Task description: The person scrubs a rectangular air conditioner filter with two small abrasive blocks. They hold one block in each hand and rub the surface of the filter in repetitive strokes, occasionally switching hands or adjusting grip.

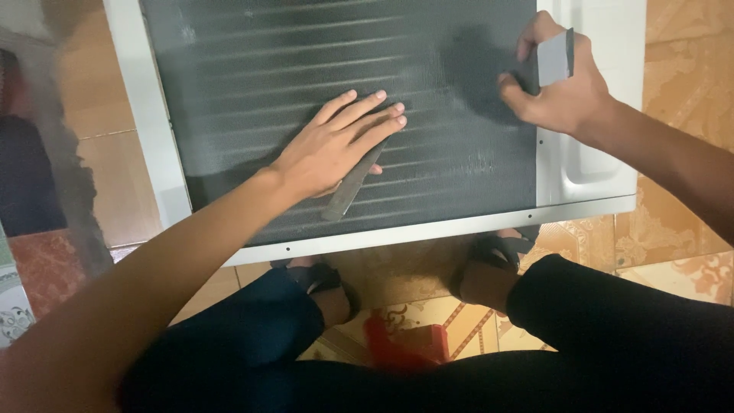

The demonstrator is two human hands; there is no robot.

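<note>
Two hands work the finned coil panel [306, 69]; the right hand [562, 88] pinches a small grey comb [555, 57] at its right edge; the left hand [336, 145] lies flat, fingers spread, over a dark strip [348, 191]; I'd judge most fins left uncombed, though bent ones are hard to make out.

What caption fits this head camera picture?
Left hand flat on a finned coil panel, over a flat grey strip; right hand pinching a small grey comb.
</note>
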